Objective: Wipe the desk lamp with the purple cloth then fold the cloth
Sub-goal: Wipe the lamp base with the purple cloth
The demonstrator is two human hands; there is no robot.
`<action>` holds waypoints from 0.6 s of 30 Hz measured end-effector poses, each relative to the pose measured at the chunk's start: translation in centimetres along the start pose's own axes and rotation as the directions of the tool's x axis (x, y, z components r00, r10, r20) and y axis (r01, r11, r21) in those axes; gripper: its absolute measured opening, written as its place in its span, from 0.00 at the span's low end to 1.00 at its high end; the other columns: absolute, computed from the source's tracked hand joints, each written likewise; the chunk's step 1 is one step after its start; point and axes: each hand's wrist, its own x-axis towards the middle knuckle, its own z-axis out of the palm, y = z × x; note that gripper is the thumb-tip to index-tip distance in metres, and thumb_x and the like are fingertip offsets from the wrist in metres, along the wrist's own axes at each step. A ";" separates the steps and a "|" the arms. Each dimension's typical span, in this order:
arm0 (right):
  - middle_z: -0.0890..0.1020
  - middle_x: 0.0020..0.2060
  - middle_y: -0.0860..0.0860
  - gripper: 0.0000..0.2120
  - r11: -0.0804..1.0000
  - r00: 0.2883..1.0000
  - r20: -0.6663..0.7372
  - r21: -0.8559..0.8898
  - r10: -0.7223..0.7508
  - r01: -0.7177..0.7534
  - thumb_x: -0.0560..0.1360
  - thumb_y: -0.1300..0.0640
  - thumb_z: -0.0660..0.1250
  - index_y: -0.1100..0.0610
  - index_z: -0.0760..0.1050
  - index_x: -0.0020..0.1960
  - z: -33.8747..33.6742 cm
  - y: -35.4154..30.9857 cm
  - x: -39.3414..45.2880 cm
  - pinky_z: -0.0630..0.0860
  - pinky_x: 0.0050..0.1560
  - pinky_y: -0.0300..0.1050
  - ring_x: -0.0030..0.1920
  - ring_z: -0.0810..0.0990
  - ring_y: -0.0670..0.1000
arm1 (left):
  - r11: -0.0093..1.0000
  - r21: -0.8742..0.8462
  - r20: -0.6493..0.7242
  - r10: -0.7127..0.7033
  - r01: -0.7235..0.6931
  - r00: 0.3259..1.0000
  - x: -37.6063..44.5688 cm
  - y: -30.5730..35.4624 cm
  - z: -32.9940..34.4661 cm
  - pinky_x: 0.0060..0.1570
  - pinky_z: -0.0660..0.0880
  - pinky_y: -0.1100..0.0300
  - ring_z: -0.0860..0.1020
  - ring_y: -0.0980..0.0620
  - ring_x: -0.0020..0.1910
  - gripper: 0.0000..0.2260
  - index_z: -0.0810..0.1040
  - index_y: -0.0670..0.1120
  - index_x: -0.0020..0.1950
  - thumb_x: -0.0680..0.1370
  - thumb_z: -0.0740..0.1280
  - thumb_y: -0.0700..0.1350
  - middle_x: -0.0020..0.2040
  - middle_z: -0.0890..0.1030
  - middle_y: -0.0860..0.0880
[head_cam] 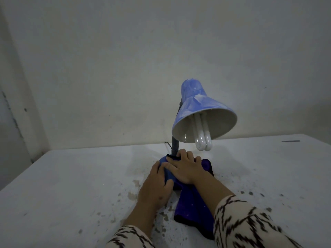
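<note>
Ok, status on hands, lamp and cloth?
Left hand steadies blue lamp base. Right hand presses purple cloth onto it. Nothing in the way.

The desk lamp has a blue shade streaked with pale smudges, off-white inside, white bulb tubes, a dark grey neck and blue base, the cloth is deep purple edged in black, the sleeves cream with black zigzags, the tabletop white with brownish specks.
</note>
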 end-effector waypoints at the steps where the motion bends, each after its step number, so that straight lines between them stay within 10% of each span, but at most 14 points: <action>1: 0.58 0.66 0.50 0.24 1.000 1.000 -0.007 -0.006 -0.002 0.002 0.76 0.35 0.42 0.39 0.59 0.68 0.0 -0.1 -0.1 0.53 0.67 0.61 0.66 0.57 0.55 | 1.000 0.001 0.001 0.001 -0.001 1.000 0.0 0.0 0.0 0.67 0.66 0.57 0.62 0.51 0.72 0.28 0.53 0.48 0.75 0.77 0.57 0.44 0.77 0.53 0.50; 9: 0.67 0.61 0.44 0.17 0.964 0.966 -0.216 0.193 -0.141 0.184 0.78 0.46 0.54 0.43 0.68 0.66 1.2 3.4 -3.1 0.58 0.67 0.49 0.64 0.63 0.46 | 0.997 0.016 0.038 -0.070 0.069 0.997 0.1 -0.1 0.0 0.73 0.55 0.55 0.53 0.52 0.75 0.27 0.50 0.46 0.76 0.79 0.55 0.46 0.78 0.48 0.51; 18: 0.64 0.67 0.49 0.21 0.983 0.981 -0.185 0.180 0.056 -0.022 0.77 0.51 0.53 0.49 0.64 0.70 0.8 3.9 -0.4 0.64 0.65 0.52 0.66 0.61 0.52 | 0.997 0.044 0.041 -0.061 0.060 0.997 0.2 -0.5 0.0 0.72 0.59 0.55 0.55 0.52 0.75 0.27 0.51 0.47 0.76 0.78 0.55 0.47 0.77 0.48 0.52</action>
